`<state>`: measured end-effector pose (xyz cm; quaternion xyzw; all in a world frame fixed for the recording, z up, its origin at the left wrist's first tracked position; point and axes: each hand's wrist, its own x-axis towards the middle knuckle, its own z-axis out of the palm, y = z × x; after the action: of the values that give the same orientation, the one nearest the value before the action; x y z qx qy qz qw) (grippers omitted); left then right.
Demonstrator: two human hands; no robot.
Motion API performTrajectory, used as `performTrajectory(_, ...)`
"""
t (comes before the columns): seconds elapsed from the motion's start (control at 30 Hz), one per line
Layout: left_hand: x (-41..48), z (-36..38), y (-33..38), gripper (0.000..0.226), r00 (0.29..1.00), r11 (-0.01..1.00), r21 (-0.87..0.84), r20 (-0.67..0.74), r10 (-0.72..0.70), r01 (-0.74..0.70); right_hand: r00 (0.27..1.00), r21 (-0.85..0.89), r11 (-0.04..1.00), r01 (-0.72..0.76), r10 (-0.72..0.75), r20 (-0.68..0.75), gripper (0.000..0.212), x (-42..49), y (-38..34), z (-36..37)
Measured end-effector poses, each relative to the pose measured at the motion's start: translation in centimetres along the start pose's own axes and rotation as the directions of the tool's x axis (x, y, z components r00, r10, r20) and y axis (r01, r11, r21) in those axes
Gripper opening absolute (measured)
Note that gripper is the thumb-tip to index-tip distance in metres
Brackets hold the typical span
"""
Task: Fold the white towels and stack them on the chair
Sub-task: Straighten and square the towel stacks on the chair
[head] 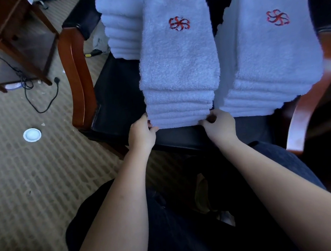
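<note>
Head view: left hand and right hand pinch the bottom corners of the middle towel stack at frame centre, fingers closed on its lowest folds. Best squared gently — pushing evenly against the neighbouring stack. Black-seated chair; striped carpet left, cable trailing.

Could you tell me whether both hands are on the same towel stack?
Yes, the left hand and right hand hold the middle stack's bottom corners.
</note>
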<state>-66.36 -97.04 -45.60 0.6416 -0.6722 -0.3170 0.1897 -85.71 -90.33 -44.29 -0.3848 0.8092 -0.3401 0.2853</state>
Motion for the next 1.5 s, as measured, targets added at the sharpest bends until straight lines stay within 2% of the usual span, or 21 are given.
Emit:
performTrajectory(0.1,0.0,0.2,-0.1,0.024,1.0,1.0,-0.005,-0.02,0.016,-0.016,0.999,0.069,0.997,-0.043,0.04,0.035,0.03,-0.1,0.0,0.0)
performTrajectory(0.27,-0.1,0.3,-0.3,0.023,0.997,0.994,0.095,-0.039,0.059,-0.055,0.998,0.082,0.995,-0.061,0.059,0.023,0.024,0.2,-0.2,-0.1)
performTrajectory(0.4,0.2,0.3,-0.3,0.02,0.996,0.994,0.091,-0.051,0.07,-0.065,0.998,0.074,0.995,-0.068,0.067,0.02,0.021,0.1,-0.2,0.0)
performTrajectory(0.47,0.1,0.4,-0.3,0.01,0.995,0.997,0.047,-0.072,0.063,-0.059,0.997,0.073,0.995,-0.069,0.067,0.023,0.021,0.0,0.0,0.1)
performTrajectory(0.6,-1.1,0.7,-0.6,0.012,0.979,0.998,-0.069,-0.204,-0.022,0.008,0.998,0.051,0.997,-0.056,0.056,0.0,0.02,-0.9,0.5,0.2)
performTrajectory(0.7,-1.5,0.4,-0.2,0.011,0.981,0.954,-0.275,-0.122,-0.154,0.116,1.0,0.077,0.997,-0.028,0.028,-0.012,0.021,-1.5,0.3,0.5)
performTrajectory(0.8,-0.9,0.3,0.4,0.017,0.973,0.888,-0.437,-0.1,-0.206,0.143,1.0,0.1,0.995,-0.023,0.024,-0.01,0.024,-1.7,-0.1,1.0)
performTrajectory(1.1,2.4,0.9,2.0,0.017,0.974,0.896,-0.441,-0.181,-0.138,0.045,0.993,0.147,0.987,-0.062,0.076,-0.089,0.021,0.7,-0.7,2.3)
performTrajectory(1.37,7.2,1.3,2.6,0.02,0.974,0.822,-0.57,-0.177,-0.142,0.016,0.949,0.396,0.916,-0.058,0.174,-0.262,0.017,4.7,-2.3,6.6)
performTrajectory(1.5,9.2,1.8,3.3,0.022,0.979,0.776,-0.631,-0.148,-0.139,0.015,0.92,0.419,0.908,-0.03,0.188,-0.344,0.015,7.3,-2.9,7.3)
